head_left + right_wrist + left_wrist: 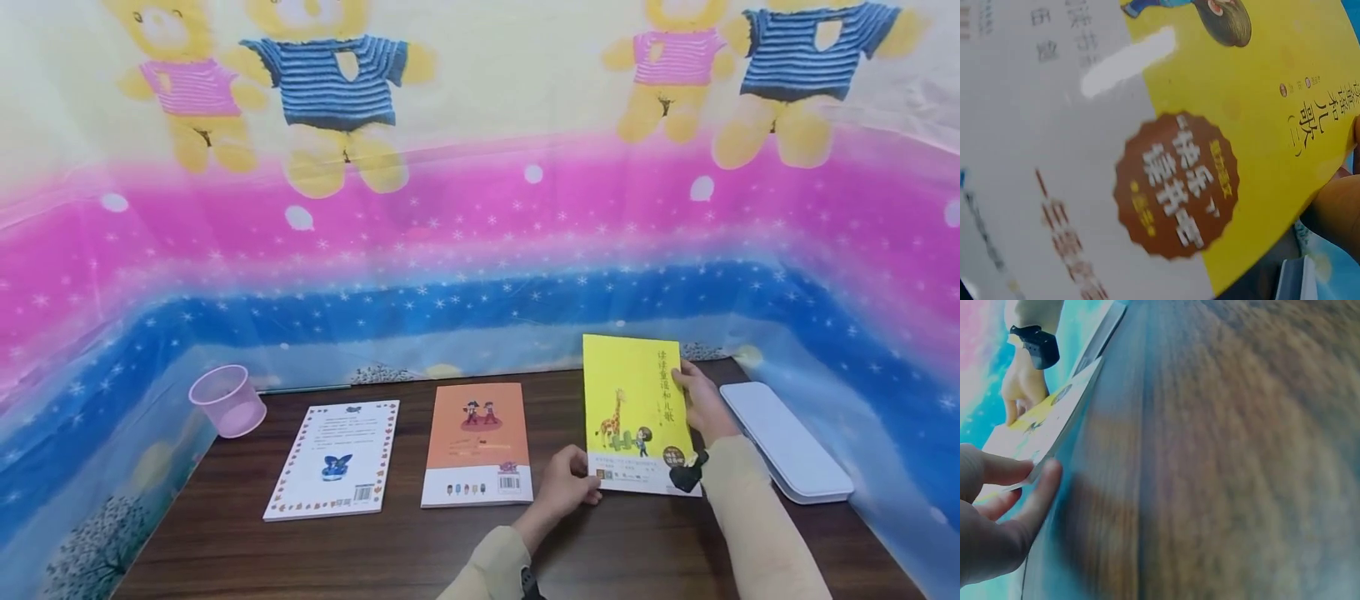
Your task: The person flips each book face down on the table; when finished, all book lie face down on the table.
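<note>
A yellow book (633, 375) with a giraffe and a child on its cover and a white strip along the bottom is held at the right, its near edge raised off the table. My left hand (564, 482) pinches its lower left corner; in the left wrist view a thumb and finger (1007, 470) meet across the edge. At the upper right edge my right hand (705, 404) grips the book, with the thumb (1335, 206) over the cover in the right wrist view. A brown round badge (1175, 184) marks the cover.
Left of the yellow book lies an orange book (476, 442), and farther left a white book (337, 458) with a leaf border. A pink cup (228, 402) stands at the back left. To the right is a white case (787, 442). Patterned cloth (480, 292) walls the dark wooden table (300, 558).
</note>
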Action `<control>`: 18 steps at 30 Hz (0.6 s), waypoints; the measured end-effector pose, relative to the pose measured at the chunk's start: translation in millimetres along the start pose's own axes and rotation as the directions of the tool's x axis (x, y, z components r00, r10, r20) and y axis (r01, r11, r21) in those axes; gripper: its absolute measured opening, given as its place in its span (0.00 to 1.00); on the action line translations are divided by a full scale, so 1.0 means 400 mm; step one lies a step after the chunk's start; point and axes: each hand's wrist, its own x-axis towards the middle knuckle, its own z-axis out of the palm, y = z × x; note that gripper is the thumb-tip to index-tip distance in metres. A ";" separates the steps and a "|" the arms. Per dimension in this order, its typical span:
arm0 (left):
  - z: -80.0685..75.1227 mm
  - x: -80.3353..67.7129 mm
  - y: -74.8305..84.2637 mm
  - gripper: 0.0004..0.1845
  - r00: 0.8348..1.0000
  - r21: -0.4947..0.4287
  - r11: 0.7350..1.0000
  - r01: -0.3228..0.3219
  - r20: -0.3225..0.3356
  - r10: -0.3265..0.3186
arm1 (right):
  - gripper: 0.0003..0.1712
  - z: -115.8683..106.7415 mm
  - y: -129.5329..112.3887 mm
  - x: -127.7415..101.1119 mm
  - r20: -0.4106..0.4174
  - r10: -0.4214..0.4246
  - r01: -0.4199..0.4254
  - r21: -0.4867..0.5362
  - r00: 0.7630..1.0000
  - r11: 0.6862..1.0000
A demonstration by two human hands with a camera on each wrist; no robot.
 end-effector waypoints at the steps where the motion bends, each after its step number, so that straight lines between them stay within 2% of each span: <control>1: -0.003 0.000 0.003 0.08 1.000 -0.019 1.000 -0.001 -0.005 0.001 | 0.39 0.001 -0.004 0.002 0.000 -0.013 0.013 0.005 1.000 1.000; 6: -0.025 0.010 0.016 0.10 0.999 -0.061 0.998 -0.002 -0.051 -0.001 | 0.40 0.004 -0.025 0.009 -0.050 -0.052 0.045 -0.123 0.997 0.991; 8: -0.039 0.014 0.024 0.10 0.997 -0.061 0.998 -0.007 -0.074 0.002 | 0.41 0.003 -0.035 0.013 -0.078 -0.052 0.035 -0.206 0.996 0.978; 13: -0.075 0.023 0.050 0.09 0.993 -0.079 0.997 -0.020 -0.118 0.011 | 0.43 -0.005 -0.060 0.022 -0.111 -0.068 0.027 -0.332 0.992 0.943; 16: -0.091 0.027 0.065 0.10 0.991 -0.094 0.995 -0.038 -0.129 0.026 | 0.38 -0.010 -0.074 0.019 -0.121 -0.098 0.043 -0.396 0.988 0.917; 18: -0.099 0.028 0.073 0.11 0.990 -0.100 0.994 -0.054 -0.133 0.040 | 0.30 -0.010 -0.082 0.015 -0.128 -0.115 0.049 -0.431 0.985 0.901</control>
